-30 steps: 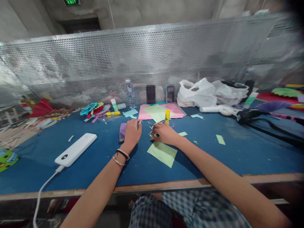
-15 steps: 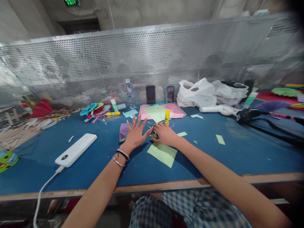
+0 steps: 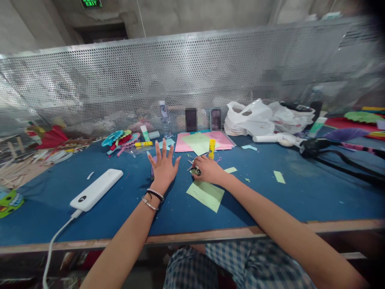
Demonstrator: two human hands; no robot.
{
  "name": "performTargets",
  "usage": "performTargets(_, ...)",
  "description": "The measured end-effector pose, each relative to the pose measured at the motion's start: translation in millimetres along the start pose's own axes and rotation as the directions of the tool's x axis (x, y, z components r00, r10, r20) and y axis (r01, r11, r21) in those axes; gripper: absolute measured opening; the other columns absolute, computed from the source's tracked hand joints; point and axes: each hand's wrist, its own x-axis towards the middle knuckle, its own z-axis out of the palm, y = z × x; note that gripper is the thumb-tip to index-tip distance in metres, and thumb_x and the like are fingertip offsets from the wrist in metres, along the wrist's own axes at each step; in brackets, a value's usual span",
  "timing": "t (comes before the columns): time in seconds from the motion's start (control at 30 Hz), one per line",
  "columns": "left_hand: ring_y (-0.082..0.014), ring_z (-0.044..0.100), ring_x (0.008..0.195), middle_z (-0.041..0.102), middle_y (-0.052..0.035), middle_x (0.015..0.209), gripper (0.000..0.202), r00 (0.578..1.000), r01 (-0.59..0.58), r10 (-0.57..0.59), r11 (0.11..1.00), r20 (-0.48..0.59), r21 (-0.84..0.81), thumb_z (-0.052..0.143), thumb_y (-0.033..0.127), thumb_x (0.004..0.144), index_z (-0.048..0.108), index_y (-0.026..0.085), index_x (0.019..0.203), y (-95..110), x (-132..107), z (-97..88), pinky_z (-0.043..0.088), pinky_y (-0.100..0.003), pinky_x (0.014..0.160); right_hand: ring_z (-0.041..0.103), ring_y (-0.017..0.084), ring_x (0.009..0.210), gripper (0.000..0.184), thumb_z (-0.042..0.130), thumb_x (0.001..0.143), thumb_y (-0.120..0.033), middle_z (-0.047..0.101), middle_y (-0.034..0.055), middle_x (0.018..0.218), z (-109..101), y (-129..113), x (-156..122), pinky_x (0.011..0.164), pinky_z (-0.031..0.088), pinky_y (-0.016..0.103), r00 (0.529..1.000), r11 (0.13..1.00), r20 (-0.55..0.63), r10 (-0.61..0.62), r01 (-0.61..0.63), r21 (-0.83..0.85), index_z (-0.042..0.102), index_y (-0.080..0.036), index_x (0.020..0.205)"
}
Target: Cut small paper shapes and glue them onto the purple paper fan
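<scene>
My left hand (image 3: 164,169), fingers spread wide, is over a purple pleated paper fan (image 3: 152,173) and hides most of it. My right hand (image 3: 208,169) has its fingers curled around the dark handles of a small pair of scissors (image 3: 197,171), whose blades point away to the left. Just in front of that wrist lies a creased light-green sheet of paper (image 3: 206,195). A yellow glue stick (image 3: 212,149) stands upright right behind the right hand.
Pink and green paper sheets (image 3: 180,143) lie at the back, near two upright phones (image 3: 191,119). A white power bank (image 3: 96,190) with its cable is at left. White plastic bags (image 3: 248,118) and black straps (image 3: 331,158) sit at right. Paper scraps (image 3: 279,177) dot the blue table.
My left hand has shifted left, away from my right hand, and now covers more of the purple fan. My right hand has stayed at the scissors, whose blades now show more.
</scene>
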Motion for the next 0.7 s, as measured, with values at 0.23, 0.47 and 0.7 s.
performTargets(0.23, -0.0294, -0.006, 0.134, 0.007, -0.0062, 0.148, 0.053, 0.997, 0.024, -0.027, 0.999, -0.07, -0.044, 0.032, 0.039, 0.087, 0.024, 0.023, 0.138, 5.9, 0.9, -9.8, 0.004, -0.064, 0.101, 0.048, 0.02, 0.094, 0.022, 0.057, 0.075, -0.03, 0.055, 0.0077, 0.095, -1.3, 2.0, -0.4, 0.078, 0.037, 0.029, 1.0, 1.0, 0.009, -0.011, 0.01, 0.028, 0.055, -0.016, 0.093)
performTargets(0.47, -0.0259, -0.008, 0.134, 0.008, -0.0023, 0.148, 0.052, 0.981, -0.114, 0.094, 0.987, -0.17, -0.115, 0.034, 0.031, 0.088, 0.02, 0.029, 0.138, 26.7, -4.7, -13.3, -0.007, -0.058, 0.103, 0.045, 0.024, 0.097, 0.046, 0.059, 0.068, -0.057, 0.052, 0.0084, 0.101, 9.1, 5.8, -1.6, 0.08, 0.037, 0.034, 0.996, 0.986, -0.009, 0.084, -0.082, 0.144, 0.052, -0.018, 0.092)
performTargets(0.7, -0.0256, -0.009, 0.134, 0.007, 0.0021, 0.148, 0.052, 0.989, -0.129, 0.122, 0.987, -0.083, -0.091, 0.032, 0.027, 0.089, 0.018, 0.033, 0.138, 35.6, -6.9, -12.2, -0.005, -0.058, 0.103, 0.043, 0.024, 0.103, 0.039, 0.065, 0.066, -0.051, 0.049, 0.0074, 0.107, 17.0, 11.9, 3.6, 0.082, 0.036, 0.037, 0.971, 0.952, 0.031, 0.237, -0.239, 0.191, 0.056, -0.02, 0.087)
